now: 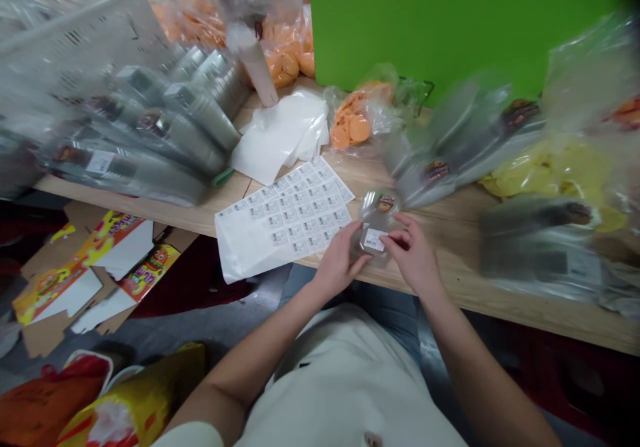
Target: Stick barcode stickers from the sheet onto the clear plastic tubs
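Currently, the fingers of my left hand (341, 258) grip the left side of a clear plastic container (379, 222) near the front edge of the tabletop (453, 247). The fingers of my right hand (414, 255) touch the white label (375, 239) on it; whether they pinch or merely press, I cannot tell. A slipping grip or tugged corner could crease the label, and my left forearm (273, 337) could catch the label sheets (295, 214) overhanging the edge. My fingers partly cover the container, the label's print is illegible, and blur smears the stacked packages (450, 147) to my right.
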{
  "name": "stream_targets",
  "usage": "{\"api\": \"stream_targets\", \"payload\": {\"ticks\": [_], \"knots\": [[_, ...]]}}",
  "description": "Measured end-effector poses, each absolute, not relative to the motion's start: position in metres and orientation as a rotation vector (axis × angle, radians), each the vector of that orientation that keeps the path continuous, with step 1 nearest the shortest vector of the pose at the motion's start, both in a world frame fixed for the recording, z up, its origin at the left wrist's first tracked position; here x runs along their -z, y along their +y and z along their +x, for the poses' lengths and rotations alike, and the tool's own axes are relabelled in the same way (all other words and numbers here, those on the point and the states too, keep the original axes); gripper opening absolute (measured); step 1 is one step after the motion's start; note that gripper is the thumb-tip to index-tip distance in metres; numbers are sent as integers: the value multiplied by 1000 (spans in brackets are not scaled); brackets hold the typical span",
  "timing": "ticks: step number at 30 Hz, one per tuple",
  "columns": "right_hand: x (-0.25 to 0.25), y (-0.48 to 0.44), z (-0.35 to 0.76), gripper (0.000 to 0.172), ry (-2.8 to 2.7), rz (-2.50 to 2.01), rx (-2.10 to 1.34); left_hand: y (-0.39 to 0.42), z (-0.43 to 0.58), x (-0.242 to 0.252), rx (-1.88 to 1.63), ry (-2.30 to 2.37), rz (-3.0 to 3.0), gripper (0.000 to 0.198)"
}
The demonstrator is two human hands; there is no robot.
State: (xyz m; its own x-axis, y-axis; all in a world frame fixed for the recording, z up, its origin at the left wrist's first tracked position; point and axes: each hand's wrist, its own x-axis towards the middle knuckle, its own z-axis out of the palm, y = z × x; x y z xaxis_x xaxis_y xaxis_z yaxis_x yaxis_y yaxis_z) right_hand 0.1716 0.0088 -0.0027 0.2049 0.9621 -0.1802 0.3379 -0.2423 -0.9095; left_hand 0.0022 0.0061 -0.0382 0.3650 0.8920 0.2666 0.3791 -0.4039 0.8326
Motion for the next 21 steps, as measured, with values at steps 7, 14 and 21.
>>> {"api": "stream_targets", "payload": {"ticks": [7, 14, 21], "knots": [[3, 2, 166, 52, -1431, -1816, -850, 7, -7, 31, -681, 1014, 2277, 43], [8, -25, 175, 47, -1828, -1803, -127, 12, -9, 26, -598, 1052, 2408, 47], [35, -16, 175, 50, -2184, -1592, -253, 24, -11, 12, -571, 1086, 2367, 55]]}}
